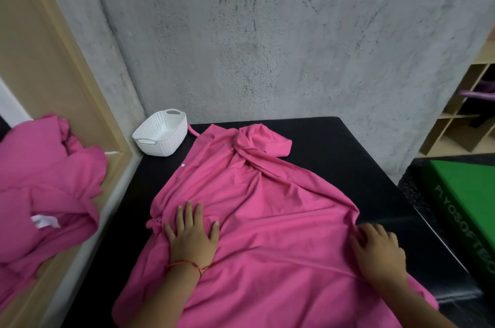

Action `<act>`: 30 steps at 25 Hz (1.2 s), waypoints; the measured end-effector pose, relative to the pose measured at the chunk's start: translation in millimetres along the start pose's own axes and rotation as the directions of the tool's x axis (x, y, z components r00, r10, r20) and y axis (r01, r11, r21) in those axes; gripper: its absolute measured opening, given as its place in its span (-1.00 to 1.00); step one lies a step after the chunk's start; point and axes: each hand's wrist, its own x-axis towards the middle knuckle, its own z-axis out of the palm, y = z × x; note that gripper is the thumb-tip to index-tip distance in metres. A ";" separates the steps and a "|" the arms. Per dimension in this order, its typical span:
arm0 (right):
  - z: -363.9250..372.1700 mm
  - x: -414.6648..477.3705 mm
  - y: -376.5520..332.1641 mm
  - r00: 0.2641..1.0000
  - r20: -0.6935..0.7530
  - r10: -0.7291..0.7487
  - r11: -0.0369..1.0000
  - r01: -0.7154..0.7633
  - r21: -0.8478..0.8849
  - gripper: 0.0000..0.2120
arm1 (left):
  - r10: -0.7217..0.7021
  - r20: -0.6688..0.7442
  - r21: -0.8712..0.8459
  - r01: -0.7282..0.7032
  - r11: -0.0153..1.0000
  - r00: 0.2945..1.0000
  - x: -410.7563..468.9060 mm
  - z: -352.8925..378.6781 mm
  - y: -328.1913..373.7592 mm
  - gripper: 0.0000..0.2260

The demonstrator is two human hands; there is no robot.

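A pink garment (267, 207) lies spread on the black table (348, 145) before me. My left hand (191, 231) presses flat, fingers spread, pinning the cloth against sliding. My right hand (377, 252) curls its fingers on the right edge, apparently pinching it to pull wrinkles out. Beyond, 1 white basket (163, 137) waits at the table's far left corner.

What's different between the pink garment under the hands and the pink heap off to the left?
The pink garment lies spread on the black table; the pink heap sits bunched up left of the table. The left hand presses flat on the pink garment and the right hand touches its edge; no hand touches the pink heap. Both are the same bright pink.
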 end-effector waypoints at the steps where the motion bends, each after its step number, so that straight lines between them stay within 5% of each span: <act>1: 0.5 -2.7 1.1 1.000 -0.006 -0.004 0.999 0.005 0.045 -0.85 | -0.019 0.011 0.002 0.019 1.000 1.000 -9.9 -0.3 -3.4 -0.29; 6: -37.8 -3.5 0.0 0.972 0.218 0.084 0.901 -0.168 0.400 -0.82 | -0.148 0.220 0.053 0.140 0.989 0.964 -54.2 -13.7 -15.5 -0.24; 9: -56.1 4.0 5.3 0.915 0.379 0.141 0.713 -0.359 0.603 -0.76 | -0.029 0.132 -0.118 0.045 0.992 0.991 -59.5 -38.6 -33.9 -0.32; 12: -63.4 7.9 35.2 0.905 0.346 0.247 0.664 -0.418 0.619 -0.76 | -0.266 -0.032 -0.131 0.260 0.957 0.963 -72.3 -68.1 -78.8 -0.51; 15: -73.9 -4.5 48.4 0.894 0.400 0.205 0.654 -0.429 0.623 -0.84 | -0.499 0.083 -0.084 0.505 0.859 0.863 -84.3 -81.4 -126.0 -0.45; 18: -93.6 -16.4 50.0 0.968 0.231 0.100 0.701 -0.233 0.674 -0.90 | -0.504 0.264 -0.261 0.564 0.784 0.823 -82.2 -83.5 -143.5 -0.64; 21: -121.2 -26.7 52.4 0.987 -0.054 0.151 0.764 -0.082 0.640 -0.86 | -0.502 0.282 -0.661 0.544 0.517 0.818 -81.5 -103.3 -148.0 -0.82; 23: -123.3 -26.6 65.7 0.975 -0.107 0.196 0.852 -0.115 0.511 -0.80 | -0.495 0.336 -0.792 0.525 0.311 0.801 -96.7 -113.8 -151.2 -0.93; 27: -97.9 -16.4 93.8 0.979 0.109 0.173 0.962 -0.191 0.197 -0.57 | -0.397 0.570 -0.580 0.695 0.425 0.719 -135.3 -117.1 -155.1 -0.70; 30: -80.8 -19.9 80.8 0.953 0.281 0.111 0.988 -0.137 0.077 -0.42 | -0.304 0.592 -0.653 0.665 0.361 0.746 -140.3 -123.2 -149.4 -0.54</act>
